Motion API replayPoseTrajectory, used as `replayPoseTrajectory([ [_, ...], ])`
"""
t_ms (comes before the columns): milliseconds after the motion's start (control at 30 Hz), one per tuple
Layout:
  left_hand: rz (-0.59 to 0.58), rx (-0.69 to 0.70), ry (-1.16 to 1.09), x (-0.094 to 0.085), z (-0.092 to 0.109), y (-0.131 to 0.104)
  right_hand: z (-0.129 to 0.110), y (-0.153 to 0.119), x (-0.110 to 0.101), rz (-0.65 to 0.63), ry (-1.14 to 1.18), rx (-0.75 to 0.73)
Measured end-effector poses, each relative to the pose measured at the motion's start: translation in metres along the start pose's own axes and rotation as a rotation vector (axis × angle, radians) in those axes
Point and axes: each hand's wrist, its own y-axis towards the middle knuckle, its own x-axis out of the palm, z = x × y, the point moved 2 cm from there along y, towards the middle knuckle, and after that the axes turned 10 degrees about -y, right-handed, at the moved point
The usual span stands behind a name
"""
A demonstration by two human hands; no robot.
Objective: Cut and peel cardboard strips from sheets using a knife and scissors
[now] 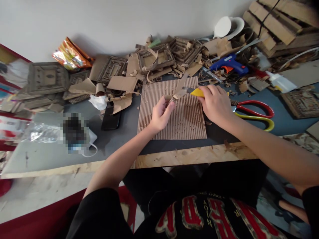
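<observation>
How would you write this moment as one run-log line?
left hand: holds cardboard piece | right hand: holds yellow cutter | beneath: ridged cardboard sheet | behind: blue glue gun

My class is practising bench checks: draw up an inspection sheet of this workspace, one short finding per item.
Surface: dark tabletop, strewn with cardboard scraps toward the back.
Job's things: cardboard strip and yellow-handled cutter, both above a corrugated sheet; blade contact unclear.
Clutter: cardboard frames, blue glue gun, black phone, orange packet, scissors.
Left hand: grips the strip.
Right hand: grips the cutter.
Cables: black cord at upper right, crossing stacked brown pieces; its ends cannot be traced.
Surroundings: white wall behind.
</observation>
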Motion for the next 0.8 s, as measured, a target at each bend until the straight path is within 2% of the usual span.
replayPoseTrajectory([
  [100,0.037,0.005,0.062,0.001,0.005,0.001,-0.002,-0.001,-0.008,0.118,0.089,0.087],
  [200,0.110,-0.010,0.120,-0.001,0.007,0.002,-0.002,-0.003,-0.012,0.233,0.195,0.108],
  [267,0.173,-0.034,0.111,-0.002,0.008,0.002,-0.001,-0.004,-0.015,0.284,0.272,0.064],
  [333,0.207,-0.053,0.087,-0.002,0.008,0.002,-0.003,-0.005,-0.017,0.303,0.344,-0.084],
  [400,0.195,-0.046,0.080,-0.002,0.008,0.001,-0.007,-0.008,-0.020,0.311,0.362,-0.266],
  [467,0.147,-0.018,0.091,-0.001,0.009,0.000,-0.010,-0.010,-0.022,0.324,0.319,-0.349],
  [567,0.097,0.026,0.124,0.000,0.010,-0.002,-0.012,-0.011,-0.021,0.346,0.219,-0.334],
  [800,0.102,0.086,0.158,0.000,0.010,-0.001,-0.008,-0.009,-0.010,0.315,0.111,-0.245],
])
